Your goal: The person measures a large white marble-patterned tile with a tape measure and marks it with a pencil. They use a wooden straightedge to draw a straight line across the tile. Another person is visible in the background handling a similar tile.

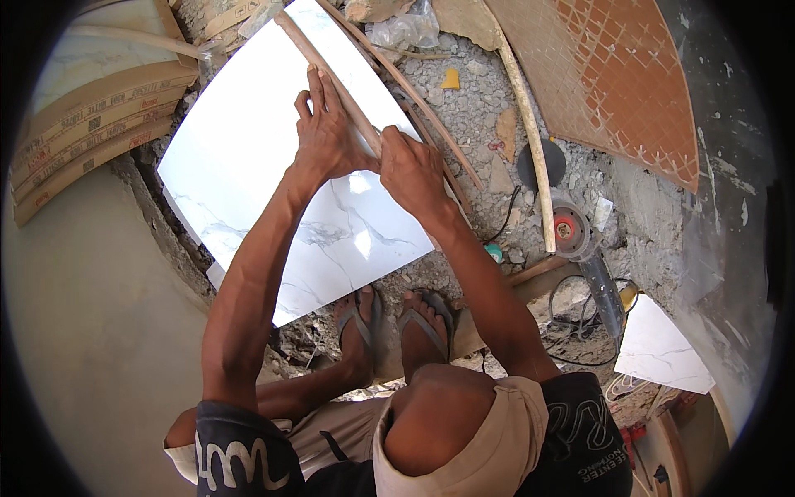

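Observation:
A large white marble-patterned tile (248,149) lies at a slant in front of my feet. A brown wooden strip (335,79) runs across it from the far edge toward my hands. My left hand (325,132) rests on the tile with fingers stretched out, its fingertips against the strip's left side. Close beside it, my right hand (411,172) is closed at the strip's near end, over the tile's right part. Its curled fingers hide whatever is in them. The left thumb reaches toward the right hand.
An angle grinder (592,265) with its cord lies at right, near a dark disc (542,163) and a pale stick (530,132). Tile boxes (99,124) stand at far left. A brown-backed tile (613,83) leans at upper right. A white tile piece (662,344) lies lower right. Rubble surrounds them.

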Demonstrator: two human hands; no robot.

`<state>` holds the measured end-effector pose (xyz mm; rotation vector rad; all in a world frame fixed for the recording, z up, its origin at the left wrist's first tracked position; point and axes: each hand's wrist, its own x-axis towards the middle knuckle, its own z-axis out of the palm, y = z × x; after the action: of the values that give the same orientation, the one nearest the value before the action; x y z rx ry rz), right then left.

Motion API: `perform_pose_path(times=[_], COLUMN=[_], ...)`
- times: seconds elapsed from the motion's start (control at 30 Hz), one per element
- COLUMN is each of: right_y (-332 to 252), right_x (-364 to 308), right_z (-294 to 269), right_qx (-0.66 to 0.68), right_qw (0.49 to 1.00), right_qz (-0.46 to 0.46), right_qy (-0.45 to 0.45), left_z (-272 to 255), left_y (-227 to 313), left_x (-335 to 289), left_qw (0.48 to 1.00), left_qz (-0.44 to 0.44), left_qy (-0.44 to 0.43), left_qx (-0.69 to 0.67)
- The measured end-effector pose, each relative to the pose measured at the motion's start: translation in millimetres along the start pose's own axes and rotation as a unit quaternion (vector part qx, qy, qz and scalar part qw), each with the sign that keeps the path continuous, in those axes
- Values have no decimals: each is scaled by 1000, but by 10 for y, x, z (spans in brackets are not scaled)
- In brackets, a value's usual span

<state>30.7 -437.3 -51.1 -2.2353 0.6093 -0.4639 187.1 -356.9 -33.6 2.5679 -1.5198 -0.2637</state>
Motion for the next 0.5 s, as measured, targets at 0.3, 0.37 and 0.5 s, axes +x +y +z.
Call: perform_pose_path(times=[0.3, 0.37, 0.5], right_y=[-19, -45, -56], right_x=[61, 262, 257], right_z=[-5, 55, 69], right_qx=[9, 12, 24], right_qw=[999, 1000, 1000], right_qz=[22, 9, 6], right_qy=[-33, -5, 13], left_z=[-132, -114, -58], left_y=[93, 88, 26], left_x=[23, 25, 9], left_qw=[997, 996, 999], left_qz=[-56, -64, -41], left_qy=[-46, -50, -18], left_qx=[-11, -29, -17])
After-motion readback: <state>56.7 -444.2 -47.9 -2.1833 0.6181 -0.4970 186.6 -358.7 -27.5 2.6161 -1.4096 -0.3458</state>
